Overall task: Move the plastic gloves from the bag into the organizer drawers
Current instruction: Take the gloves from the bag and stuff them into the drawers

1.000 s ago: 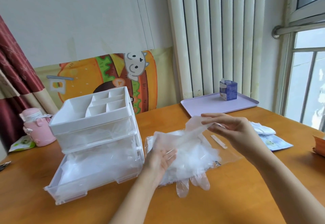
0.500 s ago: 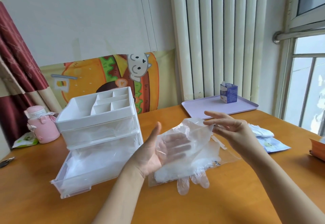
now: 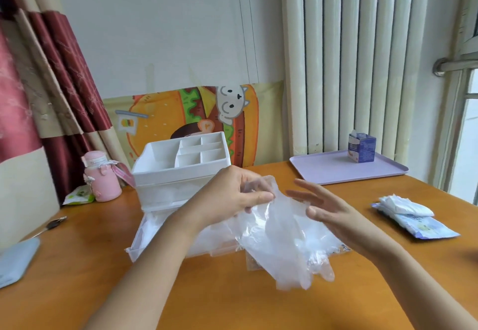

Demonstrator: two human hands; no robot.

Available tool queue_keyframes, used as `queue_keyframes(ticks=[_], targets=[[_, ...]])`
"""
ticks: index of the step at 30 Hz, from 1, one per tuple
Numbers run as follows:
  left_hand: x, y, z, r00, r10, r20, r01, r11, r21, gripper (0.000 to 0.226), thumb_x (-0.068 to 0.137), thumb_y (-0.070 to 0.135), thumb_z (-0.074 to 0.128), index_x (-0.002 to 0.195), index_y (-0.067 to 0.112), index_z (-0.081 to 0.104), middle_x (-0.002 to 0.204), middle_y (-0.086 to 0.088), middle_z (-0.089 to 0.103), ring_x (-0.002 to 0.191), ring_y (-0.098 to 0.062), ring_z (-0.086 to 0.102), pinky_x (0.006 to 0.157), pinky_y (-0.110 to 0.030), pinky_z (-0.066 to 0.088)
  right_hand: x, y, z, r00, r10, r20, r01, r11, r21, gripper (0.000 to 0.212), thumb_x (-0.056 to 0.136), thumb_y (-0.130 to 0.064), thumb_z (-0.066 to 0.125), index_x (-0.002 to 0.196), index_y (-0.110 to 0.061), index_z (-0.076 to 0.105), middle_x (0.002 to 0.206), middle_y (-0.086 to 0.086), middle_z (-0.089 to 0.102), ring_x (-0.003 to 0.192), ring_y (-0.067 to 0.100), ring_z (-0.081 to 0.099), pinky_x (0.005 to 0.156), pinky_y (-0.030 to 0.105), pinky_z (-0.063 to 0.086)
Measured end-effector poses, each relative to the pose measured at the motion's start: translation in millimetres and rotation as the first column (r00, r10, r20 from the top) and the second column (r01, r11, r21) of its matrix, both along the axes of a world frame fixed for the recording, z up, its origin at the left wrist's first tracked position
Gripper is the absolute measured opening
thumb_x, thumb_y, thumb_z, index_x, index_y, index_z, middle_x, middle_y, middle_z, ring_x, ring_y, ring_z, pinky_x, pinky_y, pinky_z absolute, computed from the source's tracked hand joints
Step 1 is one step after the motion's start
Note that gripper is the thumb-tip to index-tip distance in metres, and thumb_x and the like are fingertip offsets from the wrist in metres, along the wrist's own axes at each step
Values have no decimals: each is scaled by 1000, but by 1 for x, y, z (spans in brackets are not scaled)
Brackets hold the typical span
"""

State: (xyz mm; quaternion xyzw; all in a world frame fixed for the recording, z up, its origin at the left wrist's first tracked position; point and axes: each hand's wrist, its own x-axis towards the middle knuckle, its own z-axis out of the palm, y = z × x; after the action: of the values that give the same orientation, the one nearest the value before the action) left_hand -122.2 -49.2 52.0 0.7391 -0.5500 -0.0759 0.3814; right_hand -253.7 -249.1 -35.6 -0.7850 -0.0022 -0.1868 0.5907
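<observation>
A clear plastic glove (image 3: 274,234) hangs above the table, pinched at its cuff by my left hand (image 3: 232,195). My right hand (image 3: 323,208) is just right of it with fingers spread, holding nothing. Under the glove lies the clear bag (image 3: 323,249) with more gloves in it. The white organizer (image 3: 178,171) stands behind my left hand, and its bottom drawer (image 3: 144,244) is pulled out with clear plastic inside.
A pink bottle (image 3: 102,177) stands left of the organizer. A lilac tray (image 3: 336,171) with a small blue carton (image 3: 362,148) is at the back right. Wipe packets (image 3: 413,215) lie on the right. A grey-blue object (image 3: 15,259) sits at the left edge.
My left hand turned over and took the glove's cuff, lifting it toward the organizer. My right hand let go and opened. The view shifted right.
</observation>
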Motion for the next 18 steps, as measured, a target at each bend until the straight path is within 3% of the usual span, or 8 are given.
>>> queue_keyframes(ticks=[2,4,6,8,10,13,16,18], targets=[[6,11,6,1000,3,30,-3,1000,3,7,83,29,74,80,23,75,61,9,62,53,-3,54,52,-22,43,13,17,4,996,12,-90,-16,999,-47,78,62,-58,77,133,-44,46,126,-23,57,120,-7,49,91,18,45],[14,24,10,1000,21,20,-21,1000,-20,9,81,28,76,79,19,75,59,9,61,52,-4,53,53,-23,43,25,30,8,990,34,-135,-45,995,-87,51,70,-49,78,116,-38,61,104,-23,64,100,-7,58,79,14,46],[26,40,11,996,88,-10,-88,994,-66,15,79,29,77,77,15,73,53,9,57,49,-4,51,50,-19,39,35,39,11,985,63,-159,-81,991,-109,24,80,-37,74,99,-22,71,90,-11,70,89,3,64,81,21,48],[41,55,7,980,196,-24,-198,974,-109,19,79,31,77,78,13,72,50,8,55,44,-1,49,47,-17,35,43,46,17,978,47,-201,-68,993,-95,24,76,-35,73,90,-15,75,93,3,74,96,12,68,96,31,47],[57,70,0,951,309,-26,-309,939,-150,18,80,30,76,79,13,70,50,7,58,42,1,49,44,-15,35,54,52,26,975,-27,-219,9,996,-84,34,70,-37,75,89,-8,75,90,8,75,92,14,70,98,30,47],[82,84,-16,895,443,-49,-444,878,-175,13,84,22,74,79,11,68,52,5,60,37,0,47,42,-11,36,81,61,40,974,-129,-188,128,992,-18,43,71,-30,76,91,8,69,74,8,72,75,14,69,90,27,53],[102,91,-33,811,582,-50,-583,798,-153,13,85,19,72,81,8,68,55,4,60,35,-2,46,40,-14,36,112,71,50,946,-270,-178,257,962,-95,24,81,-24,73,79,0,71,64,2,69,63,12,62,73,22,55],[112,95,-42,753,658,14,-652,749,-119,16,85,22,72,80,8,67,59,4,58,46,-4,50,44,-18,34,132,78,50,912,-365,-188,335,927,-170,27,79,-24,77,78,3,72,63,5,68,60,14,59,68,25,54]])
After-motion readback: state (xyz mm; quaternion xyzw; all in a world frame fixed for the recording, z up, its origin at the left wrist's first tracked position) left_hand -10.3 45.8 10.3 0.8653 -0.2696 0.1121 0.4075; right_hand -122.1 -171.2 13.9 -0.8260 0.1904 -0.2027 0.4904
